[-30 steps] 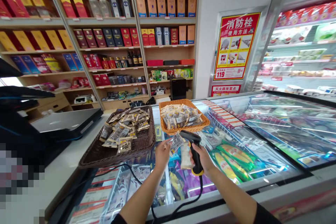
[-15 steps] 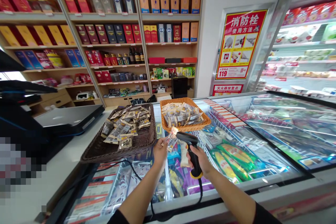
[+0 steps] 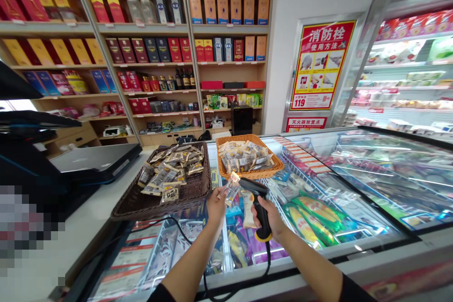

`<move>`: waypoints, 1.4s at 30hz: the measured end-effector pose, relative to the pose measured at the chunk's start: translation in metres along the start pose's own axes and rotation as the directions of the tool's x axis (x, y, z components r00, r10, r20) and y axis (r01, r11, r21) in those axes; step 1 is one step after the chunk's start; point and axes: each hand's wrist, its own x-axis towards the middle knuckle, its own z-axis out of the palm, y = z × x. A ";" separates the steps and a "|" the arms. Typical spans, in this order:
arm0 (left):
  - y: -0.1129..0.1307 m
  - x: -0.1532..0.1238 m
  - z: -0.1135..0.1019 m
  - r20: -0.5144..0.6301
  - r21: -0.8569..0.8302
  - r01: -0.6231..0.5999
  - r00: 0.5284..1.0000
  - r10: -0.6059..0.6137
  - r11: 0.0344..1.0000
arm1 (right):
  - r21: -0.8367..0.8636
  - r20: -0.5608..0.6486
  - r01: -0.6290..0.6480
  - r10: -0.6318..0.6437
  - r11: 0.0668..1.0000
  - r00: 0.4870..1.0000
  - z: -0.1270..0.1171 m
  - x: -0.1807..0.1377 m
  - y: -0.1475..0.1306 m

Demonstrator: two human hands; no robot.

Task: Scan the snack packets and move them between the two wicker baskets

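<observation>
A small clear snack packet point(image 3: 231, 189) is pinched between the fingers of my left hand point(image 3: 215, 206). My right hand point(image 3: 272, 219) wraps round the handle of a black and yellow barcode scanner point(image 3: 262, 212), whose head points left at the packet, close to it. From the scanner's base a black cable point(image 3: 268, 259) loops down and left across the freezer glass. Behind my left hand lies a dark brown wicker basket point(image 3: 193, 193) with many wrapped packets point(image 3: 164, 177) heaped in it. An orange wicker basket point(image 3: 271, 173) with similar packets point(image 3: 244, 155) sits just beyond the scanner.
Both baskets rest on a glass-topped freezer point(image 3: 368, 240) full of bagged frozen food. To the left a counter point(image 3: 81, 212) carries a flat scale point(image 3: 95, 163). Shelves of boxed goods point(image 3: 152, 49), a red fire-hydrant sign point(image 3: 322, 66) and a lit refrigerated case point(image 3: 410, 75) stand behind.
The bright light on the packet's top has faded. The view has tilted slightly, so the shelves sit a little lower. Both hands keep their holds in nearly the same place.
</observation>
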 end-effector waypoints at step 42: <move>0.100 0.048 0.027 0.054 0.039 -0.331 0.943 0.329 0.943 | 0.069 -0.184 0.223 -0.208 0.972 0.961 -0.032 0.024 -0.045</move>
